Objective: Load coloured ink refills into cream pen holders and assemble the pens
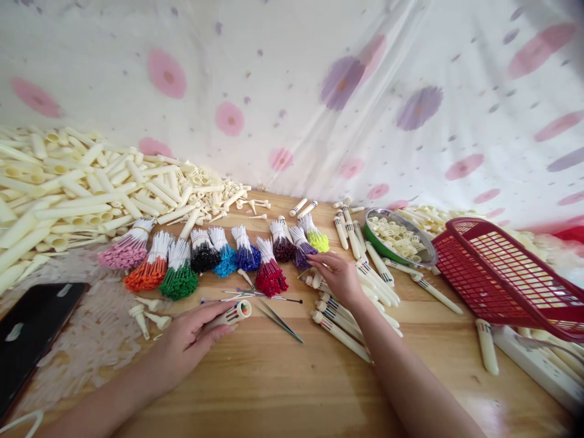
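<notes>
My left hand (194,337) is closed round a cream multicolour pen barrel (232,314); coloured tips show inside its open end, which points right. My right hand (338,277) reaches to the bundle of purple-tipped pen refills (302,248). Its thumb and forefinger are pinched at the purple tips; what they grip is too small to make out. Beside that bundle stand the red refills (271,274), the yellow refills (314,234) and the dark maroon refills (281,240). Further left are blue, light blue, black, green (179,274), orange and pink bundles.
Tweezers (280,321) and loose refills (255,296) lie mid-table. Cream barrels heap at the left (82,188), above a black phone (39,340). Pens (342,334) lie under my right forearm. A green-sided bowl (396,243), red basket (506,274) and power strip (538,365) are right.
</notes>
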`<action>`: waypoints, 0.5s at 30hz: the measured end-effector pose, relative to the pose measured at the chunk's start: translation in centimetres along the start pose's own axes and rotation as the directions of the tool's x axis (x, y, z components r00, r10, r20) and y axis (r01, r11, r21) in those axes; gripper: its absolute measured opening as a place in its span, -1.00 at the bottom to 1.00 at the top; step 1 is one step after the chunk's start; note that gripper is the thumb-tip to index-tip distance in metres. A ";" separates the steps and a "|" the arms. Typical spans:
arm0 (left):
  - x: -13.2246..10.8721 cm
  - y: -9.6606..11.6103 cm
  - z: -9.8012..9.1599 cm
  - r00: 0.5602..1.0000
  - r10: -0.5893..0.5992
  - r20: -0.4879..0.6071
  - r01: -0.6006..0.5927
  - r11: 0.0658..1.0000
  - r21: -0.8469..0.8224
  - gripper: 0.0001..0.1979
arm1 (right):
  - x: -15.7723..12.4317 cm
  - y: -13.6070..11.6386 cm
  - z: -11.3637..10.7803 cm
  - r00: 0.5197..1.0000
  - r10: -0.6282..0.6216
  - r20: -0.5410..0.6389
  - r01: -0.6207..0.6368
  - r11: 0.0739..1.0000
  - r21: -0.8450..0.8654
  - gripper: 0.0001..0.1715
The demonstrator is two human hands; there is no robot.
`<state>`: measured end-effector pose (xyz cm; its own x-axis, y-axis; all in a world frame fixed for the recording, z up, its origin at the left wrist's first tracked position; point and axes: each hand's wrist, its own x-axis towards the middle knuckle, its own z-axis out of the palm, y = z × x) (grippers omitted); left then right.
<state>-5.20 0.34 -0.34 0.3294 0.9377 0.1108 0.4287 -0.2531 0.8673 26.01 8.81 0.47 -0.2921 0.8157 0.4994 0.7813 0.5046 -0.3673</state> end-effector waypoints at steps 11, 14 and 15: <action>0.0 0.3 -0.1 0.995 -0.055 0.083 0.062 0.994 -0.087 -0.67 | -1.3 -4.4 -2.5 0.963 -0.231 -0.142 0.211 0.967 -0.142 -0.85; 0.0 0.3 -0.2 0.995 -0.058 0.085 0.066 0.994 -0.092 -0.66 | -2.4 -5.5 -1.3 0.971 -0.237 -0.032 0.230 0.963 -0.139 -0.85; 0.0 0.3 -0.2 0.995 -0.058 0.086 0.065 0.994 -0.090 -0.65 | -3.0 -5.9 -0.8 0.973 -0.230 -0.011 0.227 0.967 -0.116 -0.85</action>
<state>-5.25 0.28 0.02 0.3757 0.9266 0.0182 0.3716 -0.1686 0.9130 22.77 3.20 1.79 -0.4577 0.6744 0.5793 0.7531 0.6404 -0.1505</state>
